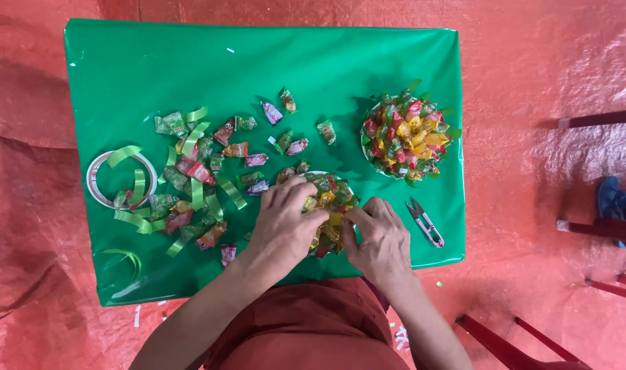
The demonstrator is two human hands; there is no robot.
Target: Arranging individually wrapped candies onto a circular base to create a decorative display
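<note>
A round candy cluster (332,199), built from many wrapped sweets in red, yellow and green, sits near the front edge of a green-covered table (148,62). My left hand (284,223) lies over its left side with the fingers curled onto the wrappers. My right hand (380,240) presses against its right side, thumb and fingers pinched on a wrapper. A second, fuller candy cluster (406,135) with green leaf trim rests further back on the right. Loose wrapped candies (210,161) lie scattered left of my hands.
Curled green ribbon strips (198,193) lie among the loose candies. A white tape roll (102,179) sits at the table's left. Small snips (424,223) rest right of my right hand. Red chair legs (601,226) and a blue sandal (615,199) stand on the red floor sheet.
</note>
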